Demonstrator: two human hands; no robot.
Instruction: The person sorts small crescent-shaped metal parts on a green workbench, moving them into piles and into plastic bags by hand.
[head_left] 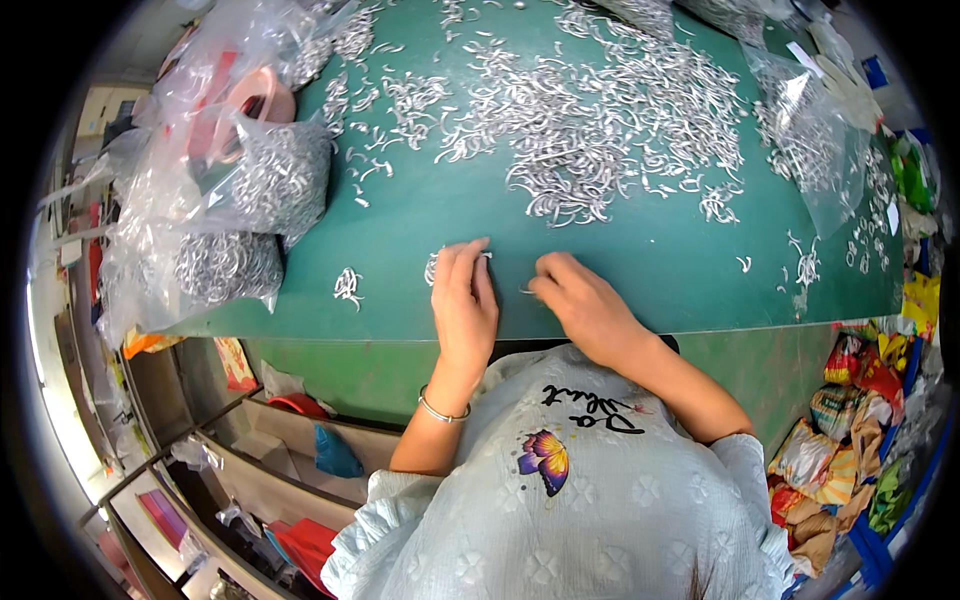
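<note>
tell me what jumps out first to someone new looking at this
A big heap of small silvery metal pieces spreads over the far half of the green table. At the near edge, the left hand lies flat on a few pieces while the right hand pinches one beside it. Clear bags stuffed with the same pieces pile up on the table's left end.

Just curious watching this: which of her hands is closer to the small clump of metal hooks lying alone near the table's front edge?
Left. The left hand lies just right of the small clump; the right hand is farther right, beyond it.
</note>
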